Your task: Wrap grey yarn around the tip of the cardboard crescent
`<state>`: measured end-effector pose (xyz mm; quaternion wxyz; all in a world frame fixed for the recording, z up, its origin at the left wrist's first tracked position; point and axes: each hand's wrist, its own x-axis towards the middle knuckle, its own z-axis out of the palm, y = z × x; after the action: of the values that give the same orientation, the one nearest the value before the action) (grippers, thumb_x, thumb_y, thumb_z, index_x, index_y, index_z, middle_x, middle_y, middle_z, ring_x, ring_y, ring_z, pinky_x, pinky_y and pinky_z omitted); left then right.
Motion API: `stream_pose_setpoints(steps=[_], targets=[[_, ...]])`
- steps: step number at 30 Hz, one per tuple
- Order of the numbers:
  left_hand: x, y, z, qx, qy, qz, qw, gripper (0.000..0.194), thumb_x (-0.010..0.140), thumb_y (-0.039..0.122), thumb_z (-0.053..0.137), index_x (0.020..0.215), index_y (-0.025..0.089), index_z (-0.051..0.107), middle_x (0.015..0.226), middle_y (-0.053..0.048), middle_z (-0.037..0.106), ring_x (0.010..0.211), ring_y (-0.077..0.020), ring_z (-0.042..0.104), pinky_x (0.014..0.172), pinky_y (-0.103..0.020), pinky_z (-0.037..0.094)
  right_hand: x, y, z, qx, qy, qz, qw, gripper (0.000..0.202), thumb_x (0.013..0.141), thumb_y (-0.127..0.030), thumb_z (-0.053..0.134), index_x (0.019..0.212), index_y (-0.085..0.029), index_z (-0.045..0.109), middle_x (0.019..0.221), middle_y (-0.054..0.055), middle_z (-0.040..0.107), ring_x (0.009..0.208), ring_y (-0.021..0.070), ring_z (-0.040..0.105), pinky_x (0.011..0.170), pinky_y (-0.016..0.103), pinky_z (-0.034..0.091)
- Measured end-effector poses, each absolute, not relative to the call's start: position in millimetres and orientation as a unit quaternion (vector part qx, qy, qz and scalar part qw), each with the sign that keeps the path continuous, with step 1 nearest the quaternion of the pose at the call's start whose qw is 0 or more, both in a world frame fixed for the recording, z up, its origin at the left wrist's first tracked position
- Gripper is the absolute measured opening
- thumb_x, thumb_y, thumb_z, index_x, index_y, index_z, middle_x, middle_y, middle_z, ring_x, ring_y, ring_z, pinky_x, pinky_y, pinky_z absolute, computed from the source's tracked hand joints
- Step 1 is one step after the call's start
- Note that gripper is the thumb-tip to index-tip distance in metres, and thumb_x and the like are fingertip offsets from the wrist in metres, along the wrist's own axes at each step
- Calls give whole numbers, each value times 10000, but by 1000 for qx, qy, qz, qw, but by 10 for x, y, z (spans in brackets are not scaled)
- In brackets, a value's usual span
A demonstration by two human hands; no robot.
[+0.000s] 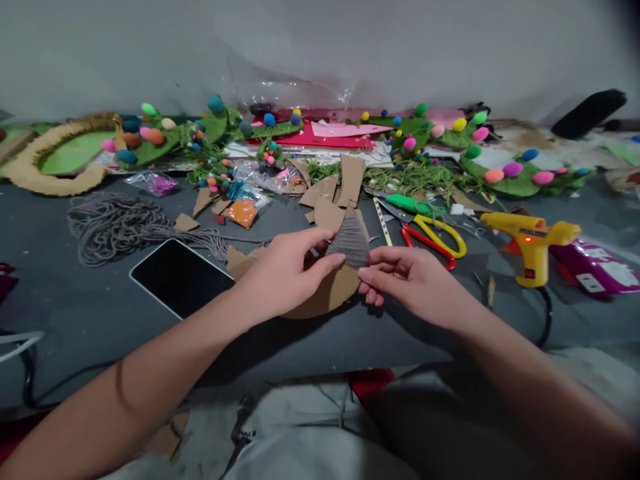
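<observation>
Between my two hands is a small triangular piece wrapped in grey cord [351, 241], its tip pointing up. My left hand [305, 267] pinches its left side with thumb and fingers. At its lower right corner, my right hand [395, 273] has thumb and fingertips closed on the edge. Brown cardboard [320, 297] lies on the dark table [280, 350] beneath the hands. A bundle of grey cord [117, 227] rests on the left, with strands running toward my left hand.
A phone [180, 277] lies left of the cardboard. Red-handled scissors [427, 245], yellow-handled scissors [443, 233] and a yellow glue gun [535, 243] with a lit red light are on the right. Green felt pieces with coloured balls [513, 175] line the back.
</observation>
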<state>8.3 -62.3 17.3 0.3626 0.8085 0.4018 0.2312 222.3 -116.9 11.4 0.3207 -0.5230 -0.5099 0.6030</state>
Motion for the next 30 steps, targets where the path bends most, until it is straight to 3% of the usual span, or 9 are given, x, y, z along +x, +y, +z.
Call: stream_pose_setpoints(steps=[7, 18, 30], targets=[[68, -564, 163, 810, 407, 204, 369, 248, 920, 415, 608, 989, 198, 708, 819, -26, 688, 671, -161, 582, 605, -263, 433, 2164, -1160, 37, -519, -527, 583, 335, 241, 858, -364, 739, 830, -163, 609, 749, 22, 702, 638, 104, 658, 615, 217, 555], [90, -563, 51, 783, 430, 250, 373, 313, 900, 471, 633, 1018, 201, 737, 901, -60, 740, 789, -210, 655, 689, -288, 490, 2127, -1169, -49, -531, -532, 555, 357, 262, 921, -428, 672, 933, -171, 626, 775, 23, 694, 641, 104, 648, 605, 219, 550], [104, -542, 9, 775, 444, 250, 373, 364, 853, 511, 691, 1049, 208, 743, 931, -67, 753, 800, -218, 668, 670, -287, 495, 2120, -1173, -67, -533, -529, 552, 361, 266, 927, -433, 663, 958, -171, 634, 780, 17, 686, 654, 104, 648, 614, 216, 550]])
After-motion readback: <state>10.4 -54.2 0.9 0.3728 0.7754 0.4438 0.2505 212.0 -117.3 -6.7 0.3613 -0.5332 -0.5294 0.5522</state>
